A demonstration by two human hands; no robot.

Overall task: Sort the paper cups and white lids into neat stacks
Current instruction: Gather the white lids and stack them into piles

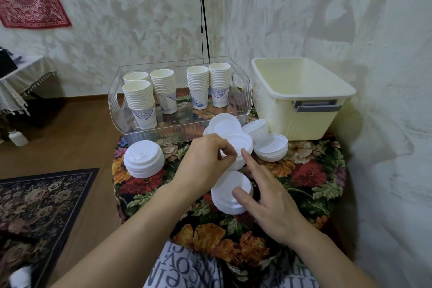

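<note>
Several stacks of paper cups stand upright inside a clear plastic tray at the back of the floral table. A neat stack of white lids sits front left of the tray. Loose white lids lie in a pile right of centre. My left hand pinches the edge of a small lid stack in that pile. My right hand rests on another lid stack nearer me, thumb on its side and index finger stretched toward the pinched lids.
An empty cream plastic bin stands at the back right against the wall. The table wears a floral cloth. A dark cable hangs down behind the tray. A patterned rug lies on the floor left.
</note>
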